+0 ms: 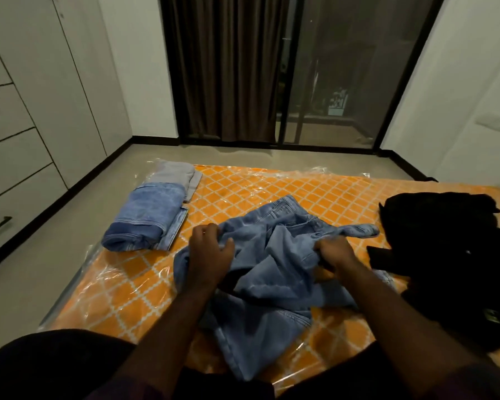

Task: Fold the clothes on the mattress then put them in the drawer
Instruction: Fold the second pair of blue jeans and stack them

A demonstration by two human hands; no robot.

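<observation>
Straightening comes first: the crumpled jeans (272,249) lie in the middle of the mattress (243,192), with the left grip (211,251) clamped on a bunch of denim and the right grip (337,252) curled round another fold. Best to shake the 2 legs flat and lay them leg on leg (the plastic cover looks slippery) before folding, matching the folded jeans (145,217) at left; the black pile (445,241) waits at right.

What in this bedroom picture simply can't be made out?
Head view only.
- Black pile: too dark to count the garments; the right edge cuts it off.
- Jeans: crumpled, so their own folds hide parts of them.
- Right hand: fingertips buried in the denim.
- Drawers: cut off by the left edge.
</observation>
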